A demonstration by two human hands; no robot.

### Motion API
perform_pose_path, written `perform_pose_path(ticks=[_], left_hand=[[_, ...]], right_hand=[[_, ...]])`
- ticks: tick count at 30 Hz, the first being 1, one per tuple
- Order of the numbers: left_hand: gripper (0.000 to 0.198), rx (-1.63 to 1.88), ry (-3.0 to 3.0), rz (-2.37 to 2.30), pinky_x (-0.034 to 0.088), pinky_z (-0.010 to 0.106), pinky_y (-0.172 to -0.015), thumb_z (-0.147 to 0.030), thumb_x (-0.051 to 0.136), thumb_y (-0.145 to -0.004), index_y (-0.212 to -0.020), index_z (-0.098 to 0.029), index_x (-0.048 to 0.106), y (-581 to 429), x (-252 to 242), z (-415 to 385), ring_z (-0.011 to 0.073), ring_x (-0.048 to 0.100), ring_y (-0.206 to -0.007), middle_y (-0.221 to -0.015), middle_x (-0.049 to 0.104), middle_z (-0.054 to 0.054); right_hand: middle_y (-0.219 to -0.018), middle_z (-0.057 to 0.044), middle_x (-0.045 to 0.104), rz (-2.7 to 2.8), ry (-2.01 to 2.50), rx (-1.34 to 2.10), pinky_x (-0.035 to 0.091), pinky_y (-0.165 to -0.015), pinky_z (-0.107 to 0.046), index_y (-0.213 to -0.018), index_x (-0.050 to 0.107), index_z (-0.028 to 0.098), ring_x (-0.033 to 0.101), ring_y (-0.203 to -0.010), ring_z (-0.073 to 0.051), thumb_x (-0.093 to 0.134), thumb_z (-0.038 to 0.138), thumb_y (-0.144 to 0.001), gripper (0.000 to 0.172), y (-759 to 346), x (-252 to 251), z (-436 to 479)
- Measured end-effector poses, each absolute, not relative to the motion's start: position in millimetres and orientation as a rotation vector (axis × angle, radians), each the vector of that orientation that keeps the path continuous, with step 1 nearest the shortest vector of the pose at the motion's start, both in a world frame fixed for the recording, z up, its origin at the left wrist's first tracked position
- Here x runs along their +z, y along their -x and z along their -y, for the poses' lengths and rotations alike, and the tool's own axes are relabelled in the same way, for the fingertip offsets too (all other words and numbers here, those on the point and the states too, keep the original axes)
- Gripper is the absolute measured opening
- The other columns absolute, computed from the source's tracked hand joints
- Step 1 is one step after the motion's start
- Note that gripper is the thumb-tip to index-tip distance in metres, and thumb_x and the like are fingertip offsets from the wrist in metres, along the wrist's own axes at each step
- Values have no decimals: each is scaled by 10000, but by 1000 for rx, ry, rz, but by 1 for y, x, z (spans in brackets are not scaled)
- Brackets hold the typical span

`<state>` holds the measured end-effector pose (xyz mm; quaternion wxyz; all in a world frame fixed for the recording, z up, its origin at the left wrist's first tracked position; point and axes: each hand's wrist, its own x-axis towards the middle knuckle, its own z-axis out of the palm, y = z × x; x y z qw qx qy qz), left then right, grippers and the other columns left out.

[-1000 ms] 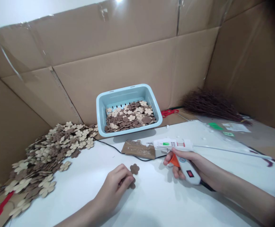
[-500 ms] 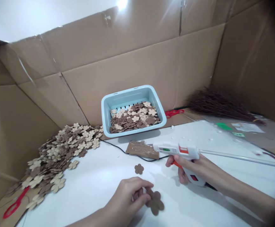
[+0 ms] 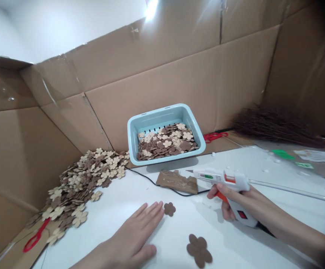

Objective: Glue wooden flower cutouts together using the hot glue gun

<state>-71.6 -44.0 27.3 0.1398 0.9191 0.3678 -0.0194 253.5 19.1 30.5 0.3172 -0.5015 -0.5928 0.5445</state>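
My right hand (image 3: 236, 203) grips a white hot glue gun (image 3: 226, 183) with an orange trigger, its nozzle pointing left over a scrap of brown cardboard (image 3: 177, 181). My left hand (image 3: 136, 233) lies flat and open on the white table (image 3: 117, 209), fingers stretched toward a small brown flower cutout (image 3: 169, 209). A larger brown flower cutout (image 3: 199, 250) lies on the table near the front, free of both hands.
A light blue basket (image 3: 165, 117) of brown and beige flower cutouts stands at the back. A heap of flower cutouts (image 3: 81, 183) spreads at the left. Red scissors (image 3: 35, 236), another red pair (image 3: 215, 136), a bundle of twigs (image 3: 277, 125), a black cord (image 3: 148, 179). Cardboard walls surround the table.
My left hand let go of the larger brown flower, which now lies on the table, and flattened out open toward the small flower. The right hand keeps the glue gun.
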Motion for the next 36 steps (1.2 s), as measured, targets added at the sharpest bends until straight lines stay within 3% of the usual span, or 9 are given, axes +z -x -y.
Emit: perform_pose_path(ticks=[7, 10, 13, 18, 21, 23, 26, 29, 36], left_hand=[[576, -106, -2729, -823, 153, 365, -1170, -323, 288, -991, -1485, -331, -9, 91, 16, 86, 191, 235, -1396, -1522, 216, -15], [668, -70, -2635, -1180, 196, 420, -1156, -435, 365, -952, -1491, -289, -2, 104, 23, 87, 252, 219, -1401, -1544, 141, 19], [633, -55, -2543, -1455, 191, 460, -1153, -418, 324, -966, -1489, -295, -11, 114, 25, 71, 258, 151, -1419, -1558, 67, 12], [576, 63, -2557, -1441, 172, 459, -1161, -393, 285, -979, -1493, -273, 54, 102, 18, 33, 245, 130, -1426, -1564, 72, 29], [552, 106, -2593, -1306, 183, 446, -1162, -361, 295, -979, -1491, -257, 116, 83, 17, 19, 232, 170, -1420, -1558, 159, 46], [511, 246, -2604, -1294, 267, 427, -1130, -321, 325, -973, -1469, -248, 226, 70, 16, 12, 229, 295, -1368, -1503, 320, 73], [395, 466, -2612, -1355, 447, 370, -957, -234, 341, -961, -1332, -231, 477, 56, 13, -3, 221, 516, -1131, -1249, 564, 104], [316, 472, -2663, -1297, 484, 310, -832, -217, 392, -948, -1146, -235, 638, 47, 14, -22, 198, 581, -961, -1064, 632, 82], [184, 470, -2611, -1244, 469, 225, -701, -204, 523, -885, -809, -198, 691, 34, 18, -42, 147, 616, -771, -845, 652, 28]], right_hand=[[-488, -21, 633, 1491, 1324, 1470, 352, -521, -280, -853, 621, 189, 571, -515, -173, 440, 643, -830, 489, -252, 28, -19], [-480, -20, 632, 1487, 1322, 1468, 352, -524, -285, -858, 623, 194, 564, -511, -176, 444, 645, -827, 486, -252, 28, -18], [-472, -26, 638, 1480, 1344, 1484, 349, -523, -289, -853, 623, 192, 545, -486, -170, 449, 652, -818, 493, -251, 29, -18], [-481, -28, 647, 1494, 1311, 1491, 346, -517, -280, -871, 612, 188, 555, -491, -173, 470, 681, -787, 519, -249, 27, -19], [-455, -17, 632, 1474, 1306, 1499, 347, -508, -269, -853, 608, 186, 547, -470, -161, 476, 681, -783, 517, -249, 25, -20], [-451, -19, 633, 1467, 1318, 1504, 345, -503, -262, -839, 613, 182, 539, -460, -152, 466, 683, -788, 524, -250, 25, -21], [-451, -20, 641, 1461, 1345, 1495, 347, -505, -258, -825, 616, 178, 523, -443, -138, 466, 671, -796, 516, -250, 24, -22], [-450, -19, 645, 1454, 1316, 1505, 356, -503, -254, -822, 614, 180, 527, -438, -136, 470, 656, -802, 498, -250, 25, -22], [-443, -11, 639, 1454, 1325, 1500, 356, -497, -239, -800, 632, 181, 529, -426, -125, 476, 644, -806, 489, -250, 29, -21]])
